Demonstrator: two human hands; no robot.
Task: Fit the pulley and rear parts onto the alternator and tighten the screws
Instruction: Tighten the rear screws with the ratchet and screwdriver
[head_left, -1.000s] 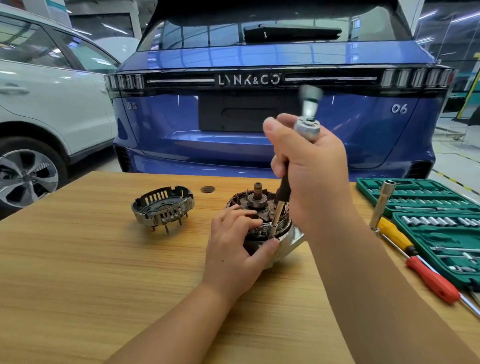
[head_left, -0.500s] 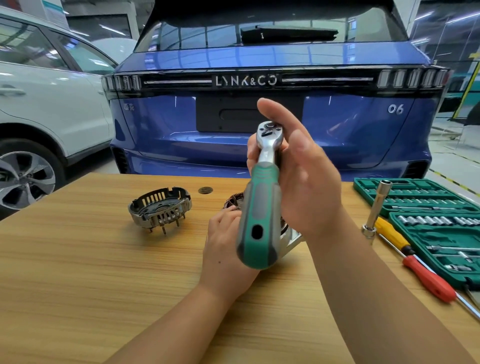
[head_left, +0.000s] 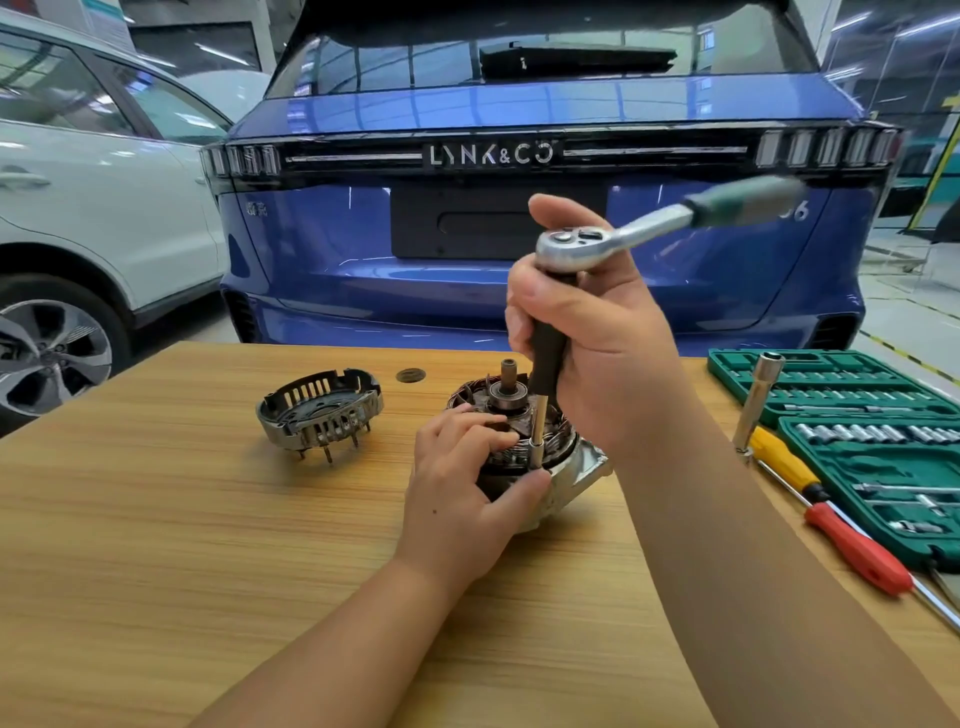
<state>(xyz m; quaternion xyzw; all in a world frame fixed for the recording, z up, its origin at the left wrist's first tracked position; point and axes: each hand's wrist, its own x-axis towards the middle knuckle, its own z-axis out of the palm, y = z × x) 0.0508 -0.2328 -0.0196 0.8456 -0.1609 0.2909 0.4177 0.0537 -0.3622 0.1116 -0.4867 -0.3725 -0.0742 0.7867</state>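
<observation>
- Now the right hand (head_left: 597, 343) is seen curled round the dark extension bar (head_left: 546, 358) just below the ratchet (head_left: 576, 247), with the thumb raised behind the ratchet head; half a second ago that hand was held up with the green handle hanging down toward the camera.
- Since then the ratchet has been swung round, so that its green handle (head_left: 743, 200) is blurred and points to the upper right of the frame, while the head lies flat on top of the bar.
- The bar's long axis is held nearly upright, slightly tilted, and its socket tip (head_left: 536, 447) is set down on the near rim of the alternator (head_left: 519, 441).
- The left hand (head_left: 467, 493) is kept on the alternator as before, fingers bent over the windings and the thumb pressed against its near side beside the socket.
- The alternator is placed at the centre of the wooden table (head_left: 156, 571), shaft (head_left: 509, 371) pointing up.
- The rear cover (head_left: 319, 410) is left to the left of it, apart, open side up.
- At the right edge a green socket case (head_left: 857, 415), a yellow and red screwdriver (head_left: 831, 519) and a standing chrome socket (head_left: 756, 405) are seen.
- Behind the table a blue car (head_left: 519, 291) is parked.
</observation>
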